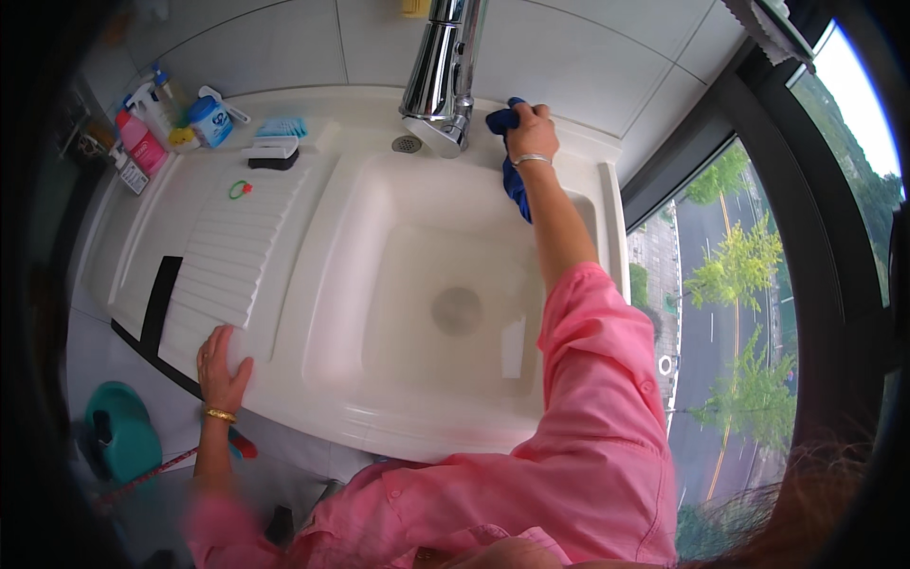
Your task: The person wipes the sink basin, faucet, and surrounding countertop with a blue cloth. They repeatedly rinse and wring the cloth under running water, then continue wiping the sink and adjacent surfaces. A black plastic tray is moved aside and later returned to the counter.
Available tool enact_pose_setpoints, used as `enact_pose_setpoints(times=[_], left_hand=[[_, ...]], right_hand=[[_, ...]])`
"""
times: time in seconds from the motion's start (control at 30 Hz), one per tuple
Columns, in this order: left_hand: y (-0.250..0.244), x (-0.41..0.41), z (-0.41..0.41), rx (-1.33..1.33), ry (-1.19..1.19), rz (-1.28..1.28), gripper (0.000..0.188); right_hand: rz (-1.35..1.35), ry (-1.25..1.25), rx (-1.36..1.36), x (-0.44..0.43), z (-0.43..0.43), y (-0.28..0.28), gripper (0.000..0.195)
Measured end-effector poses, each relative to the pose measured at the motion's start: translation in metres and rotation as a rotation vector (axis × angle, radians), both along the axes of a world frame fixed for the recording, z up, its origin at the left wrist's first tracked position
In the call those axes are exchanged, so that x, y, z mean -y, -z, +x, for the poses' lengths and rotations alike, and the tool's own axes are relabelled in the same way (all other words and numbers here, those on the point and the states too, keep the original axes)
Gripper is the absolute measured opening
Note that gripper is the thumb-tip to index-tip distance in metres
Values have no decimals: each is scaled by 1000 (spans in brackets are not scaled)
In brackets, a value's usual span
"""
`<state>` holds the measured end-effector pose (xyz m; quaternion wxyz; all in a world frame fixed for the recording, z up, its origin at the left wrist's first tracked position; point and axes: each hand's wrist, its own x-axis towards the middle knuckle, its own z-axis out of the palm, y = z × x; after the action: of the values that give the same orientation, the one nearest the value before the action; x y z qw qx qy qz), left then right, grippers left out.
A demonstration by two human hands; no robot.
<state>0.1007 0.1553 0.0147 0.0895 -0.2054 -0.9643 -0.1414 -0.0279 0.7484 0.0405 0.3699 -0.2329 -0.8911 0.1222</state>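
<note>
My right hand [533, 134] is closed on a dark blue cloth [513, 186] at the sink's back right corner, just right of the chrome faucet [435, 78]. Part of the cloth hangs down over the basin's inner edge. Below lies the white laundry sink [334, 284], whose basin holds what looks like clear water over a round drain [456, 311]. With fingers spread, my left hand [222, 366] rests on the sink's front left edge, at the lower end of the ribbed washboard [220, 249]. It holds nothing.
A scrubbing brush [272, 153], a light blue item and a green hair tie [239, 190] lie around the washboard's top. Several bottles and a blue tub [210, 121] stand at the back left. A window [732, 299] borders the right side. A teal plastic object [124, 430] is low at left.
</note>
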Motion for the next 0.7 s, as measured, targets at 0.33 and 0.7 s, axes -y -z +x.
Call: enact_pose_setpoints(times=[0.33,0.7], left_hand=[[-4,5,5,20,-15,-14,60],[-9,-10,2,42,-24,-23,58]], right_hand=[[247,-186,486,-9,-8,36,19],[606,-225,39,-13,-72,-15,21]])
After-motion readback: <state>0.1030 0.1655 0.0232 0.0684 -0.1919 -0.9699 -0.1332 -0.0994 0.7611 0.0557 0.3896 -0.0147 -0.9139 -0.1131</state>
